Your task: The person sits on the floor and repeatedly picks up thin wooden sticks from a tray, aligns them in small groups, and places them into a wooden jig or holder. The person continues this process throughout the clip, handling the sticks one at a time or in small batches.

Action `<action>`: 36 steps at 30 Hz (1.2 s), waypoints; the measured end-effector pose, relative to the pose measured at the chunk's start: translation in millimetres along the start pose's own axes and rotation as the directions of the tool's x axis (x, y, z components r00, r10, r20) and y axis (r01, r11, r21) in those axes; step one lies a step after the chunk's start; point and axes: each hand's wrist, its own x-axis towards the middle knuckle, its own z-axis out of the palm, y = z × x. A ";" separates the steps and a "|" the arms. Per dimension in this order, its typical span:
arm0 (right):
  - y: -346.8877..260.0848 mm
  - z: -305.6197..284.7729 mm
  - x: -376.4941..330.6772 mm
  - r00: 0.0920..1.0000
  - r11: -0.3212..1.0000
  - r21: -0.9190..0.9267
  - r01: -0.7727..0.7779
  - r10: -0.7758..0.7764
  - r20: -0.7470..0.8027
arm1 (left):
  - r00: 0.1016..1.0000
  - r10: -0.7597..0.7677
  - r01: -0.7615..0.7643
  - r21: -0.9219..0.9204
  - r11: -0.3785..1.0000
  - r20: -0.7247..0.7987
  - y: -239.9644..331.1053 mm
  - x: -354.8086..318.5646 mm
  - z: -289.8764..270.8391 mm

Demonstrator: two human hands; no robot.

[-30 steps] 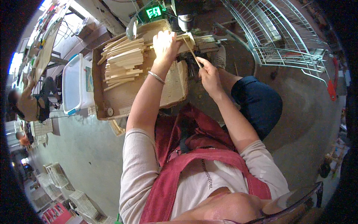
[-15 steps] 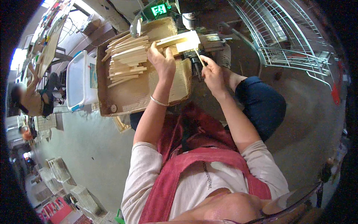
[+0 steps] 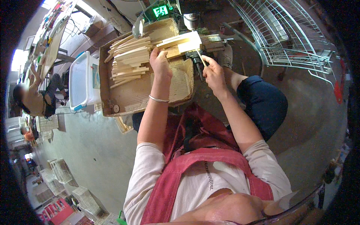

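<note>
My left hand (image 3: 161, 64) is closed, thumb and fingers drawn together at the left end of some pale wooden strips (image 3: 170, 40). Whether it grips one of them is hidden. Those strips run right to a brightly lit pale block (image 3: 189, 42) above a dark metal fixture (image 3: 194, 60). In my right hand (image 3: 214, 75) is a thin wooden stick (image 3: 200, 56), pinched between thumb and fingers, its far tip close to the block's lower edge. Many loose wooden strips (image 3: 129, 56) lie stacked in a shallow cardboard box (image 3: 150, 103) left of my left hand.
A lamp (image 3: 138, 27) hangs over the box. To its left stands a clear plastic bin (image 3: 80, 84) with a blue rim. A wire rack (image 3: 288, 41) is at the upper right, a white cup-like container (image 3: 190, 21) behind the block. Another person (image 3: 35, 99) sits far left.
My left thumb has come in against the fingers, and that hand has turned slightly by the strips' end. My right hand stays almost still with the stick.
</note>
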 end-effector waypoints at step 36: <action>-102.8 -79.2 -76.3 0.971 0.905 0.405 -0.128 0.197 -0.133 | 0.329 0.603 -0.815 0.542 -0.207 0.726 -2.8 19.7 75.6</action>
